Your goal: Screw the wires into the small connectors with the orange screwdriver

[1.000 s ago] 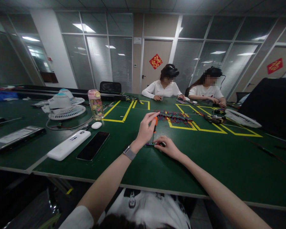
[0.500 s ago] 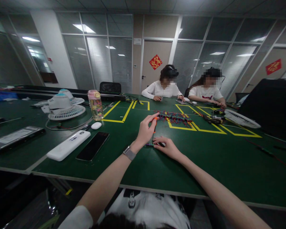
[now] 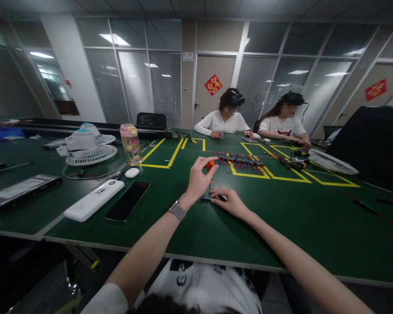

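Observation:
My left hand (image 3: 199,176) is around the orange handle of a screwdriver (image 3: 211,165), thumb and fingers curved about it. The screwdriver stands upright, its dark shaft running down to a small green circuit board (image 3: 205,199) on the table. My right hand (image 3: 232,202) rests low on the table, its fingertips pinching the right end of that board. Where the screwdriver's tip meets the board is too small to make out. Just beyond my left fingers lies a row of small boards with red and blue wires (image 3: 239,161).
Left of my hands lie a black phone (image 3: 127,201), a white power bank (image 3: 94,200) and a white oval case (image 3: 132,173). A pink-lidded bottle (image 3: 131,146) and white fans (image 3: 91,153) stand farther back. Two people sit across the green table (image 3: 281,231).
The fingers of my left hand have shifted and spread a little around the screwdriver handle. My right hand and the board stay in place.

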Available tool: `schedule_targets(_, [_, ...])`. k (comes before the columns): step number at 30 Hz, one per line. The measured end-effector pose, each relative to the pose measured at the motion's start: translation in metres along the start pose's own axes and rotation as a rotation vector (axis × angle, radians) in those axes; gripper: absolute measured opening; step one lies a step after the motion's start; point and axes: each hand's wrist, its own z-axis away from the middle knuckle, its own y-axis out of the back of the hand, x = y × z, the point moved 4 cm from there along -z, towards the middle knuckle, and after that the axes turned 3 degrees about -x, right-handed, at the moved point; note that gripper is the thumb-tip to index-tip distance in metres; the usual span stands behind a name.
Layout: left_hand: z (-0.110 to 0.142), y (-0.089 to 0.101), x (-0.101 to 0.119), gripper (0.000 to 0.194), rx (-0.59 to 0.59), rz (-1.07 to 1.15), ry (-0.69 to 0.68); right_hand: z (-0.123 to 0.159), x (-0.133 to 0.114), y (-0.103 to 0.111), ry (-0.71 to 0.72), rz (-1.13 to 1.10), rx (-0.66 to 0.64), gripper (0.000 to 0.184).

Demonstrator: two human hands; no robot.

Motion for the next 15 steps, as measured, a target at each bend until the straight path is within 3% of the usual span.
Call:
schedule_targets(6, [-0.0012,-0.0025,0.0002,0.031,-0.056,0.073,-0.022,0.0008,-0.0033,0.0001,0.005,0.027,0.011,0.008])
schedule_targets(12, [-0.0003,0.0004,0.0019,0.023,0.0,-0.021,-0.024,0.0008,-0.0074,0.001,0.008,0.039,-0.002,0.013])
schedule_targets(15, [-0.0008,-0.0017,0.0024,0.03,-0.058,0.058,-0.027,0.0004,-0.0075,0.0013,0.002,0.038,-0.007,0.012])
